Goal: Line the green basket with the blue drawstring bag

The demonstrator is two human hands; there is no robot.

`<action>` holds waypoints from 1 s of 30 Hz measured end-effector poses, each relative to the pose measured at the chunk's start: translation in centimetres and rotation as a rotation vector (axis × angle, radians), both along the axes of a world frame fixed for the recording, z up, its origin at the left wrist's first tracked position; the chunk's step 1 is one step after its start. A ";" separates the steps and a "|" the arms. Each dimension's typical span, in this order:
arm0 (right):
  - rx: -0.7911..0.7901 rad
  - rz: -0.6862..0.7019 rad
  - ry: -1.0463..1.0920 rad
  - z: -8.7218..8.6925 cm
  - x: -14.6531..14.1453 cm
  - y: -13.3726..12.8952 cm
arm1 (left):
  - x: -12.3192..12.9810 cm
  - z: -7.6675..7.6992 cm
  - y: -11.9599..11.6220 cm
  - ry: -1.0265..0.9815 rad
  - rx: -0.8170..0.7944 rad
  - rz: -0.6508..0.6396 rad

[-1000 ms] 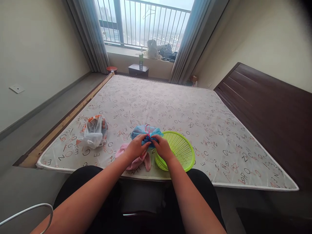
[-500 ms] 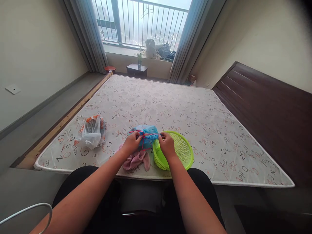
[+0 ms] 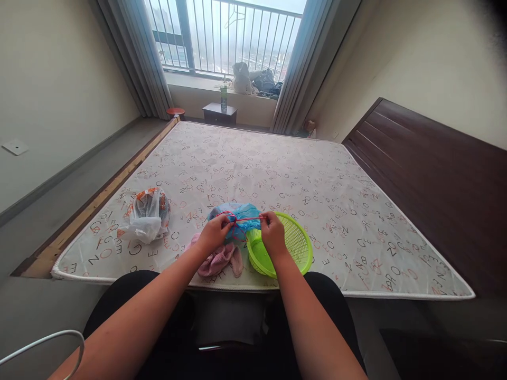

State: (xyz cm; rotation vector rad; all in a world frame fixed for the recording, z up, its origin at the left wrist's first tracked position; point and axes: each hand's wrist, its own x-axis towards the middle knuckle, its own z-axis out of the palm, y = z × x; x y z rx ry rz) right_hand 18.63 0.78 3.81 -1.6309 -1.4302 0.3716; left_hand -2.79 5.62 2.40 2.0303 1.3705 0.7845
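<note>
Blue bag [image 3: 250, 224] lies on its side at the near edge of the mattress [image 3: 277, 166], its longer axis running left to right, just beyond the fingertips of both hands. Red string [image 3: 249, 218] crosses it the same way, drawn straight between the hands, with looser loops toward its left end. The left hand [image 3: 214, 235] is at the gathered, looped part, thumb and finger pinched together on what looks like string, though its exact hold is partly hidden. The right hand [image 3: 272, 232] pinches the string's right end between closed fingertips, above the near-left part of the green basket [image 3: 297, 245]. Of the two, the left hand is nearer the loops.

Pink cloth [image 3: 217, 261] lies crumpled on the near side of the bag, below the left hand. Well to the left sits a clear plastic bag [image 3: 148, 219] with orange print. The mattress carries scattered printed letters. A dark headboard [image 3: 428, 145] stands at right; at the far side, a small dark cabinet [image 3: 219, 113] bears a green bottle [image 3: 224, 99], before a railed window [image 3: 237, 39] between grey curtains [image 3: 132, 58].
</note>
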 end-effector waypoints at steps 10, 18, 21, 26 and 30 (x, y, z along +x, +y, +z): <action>-0.028 0.369 -0.373 0.2 -1.7 -0.7 | 0.8 0.2 -1.3 0.023 0.030 -0.183; 0.048 0.169 -0.060 1.0 -0.7 -0.5 | 0.4 -0.5 -0.1 0.038 -0.014 -0.049; 0.050 0.050 0.229 1.5 -0.2 -0.5 | 0.1 -0.9 0.5 0.012 -0.032 0.056; -0.014 0.235 0.749 1.8 0.2 -0.2 | -0.1 -0.9 0.9 -0.020 -0.057 0.164; -0.122 0.207 0.708 1.7 0.9 0.2 | -0.3 -0.4 1.1 -0.036 -0.058 0.187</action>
